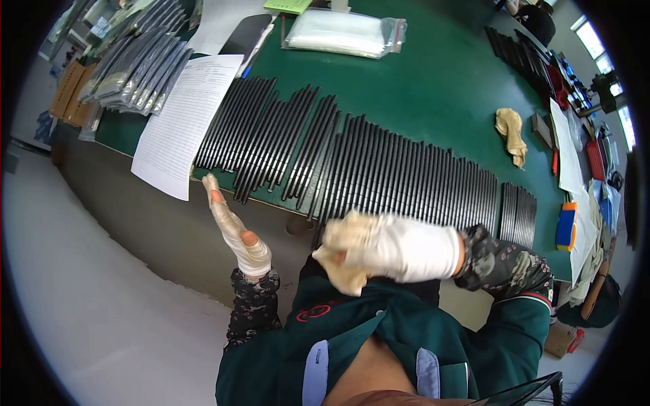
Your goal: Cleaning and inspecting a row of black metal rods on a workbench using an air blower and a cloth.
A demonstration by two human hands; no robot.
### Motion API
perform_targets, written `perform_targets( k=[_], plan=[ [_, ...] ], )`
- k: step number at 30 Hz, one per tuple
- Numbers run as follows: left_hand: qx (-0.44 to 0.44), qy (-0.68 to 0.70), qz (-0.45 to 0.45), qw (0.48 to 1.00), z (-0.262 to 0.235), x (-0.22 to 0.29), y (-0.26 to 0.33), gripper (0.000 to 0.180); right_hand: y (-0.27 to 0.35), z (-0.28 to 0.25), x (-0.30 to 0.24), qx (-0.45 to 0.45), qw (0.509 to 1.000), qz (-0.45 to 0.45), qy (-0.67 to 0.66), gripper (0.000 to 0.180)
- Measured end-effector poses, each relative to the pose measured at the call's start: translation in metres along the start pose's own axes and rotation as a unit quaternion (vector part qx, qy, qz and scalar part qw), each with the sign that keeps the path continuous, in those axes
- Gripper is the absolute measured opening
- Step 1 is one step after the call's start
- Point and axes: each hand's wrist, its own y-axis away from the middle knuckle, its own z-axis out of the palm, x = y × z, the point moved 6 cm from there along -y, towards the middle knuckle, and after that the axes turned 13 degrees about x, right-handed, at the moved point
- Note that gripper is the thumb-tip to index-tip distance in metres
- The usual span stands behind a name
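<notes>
Green tabletop (433, 81) stretches across the view, its near edge running along a pale grey floor (88, 318), and a long row of thin black strips (379, 169) lies side by side across it, ends hanging just over that near edge. Right hand (399, 247), in a white glove, is clenched around a crumpled yellowish cloth (338, 260), held low in front of the green jacket and just below the row's near ends. Left hand (237, 233), gloved with orange fingertips showing, is raised with fingers stretched out and its grip released, holding nothing, the top fingertip just under the tabletop edge near the leftmost strips. A white printed sheet (183, 122) lies partly over the left end of the row and droops past the edge. Further back sits a clear bag of white material (342, 34), and at far left a pile of bagged dark strips (135, 64). A second yellowish rag (511, 135) lies on the bare green at right, well apart from the hands. More black strips (525, 57) are stacked at the far right end, with bright windows (596, 44) beyond, and a blue and orange block (567, 227) sits at the right edge
</notes>
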Motion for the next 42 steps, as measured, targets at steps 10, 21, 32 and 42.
perform_targets(
  k=[10,21,32,42],
  plan=[
    [-0.078,-0.026,0.095,0.992,0.022,0.04,0.013,0.079,0.064,-0.014,-0.003,0.086,0.992,0.059,0.072,0.035],
    [-0.245,-0.155,0.216,0.932,0.073,0.065,0.021,0.075,0.095,-0.024,-0.023,0.122,0.971,0.198,-0.063,0.029],
    [-0.168,-0.144,0.196,0.955,0.058,0.062,0.002,0.077,0.148,-0.033,-0.055,0.157,0.978,0.117,0.079,0.059],
    [-0.124,-0.106,0.169,0.972,0.066,0.072,-0.023,0.079,0.192,-0.045,-0.077,0.224,0.943,0.197,0.144,0.039]
  ],
)
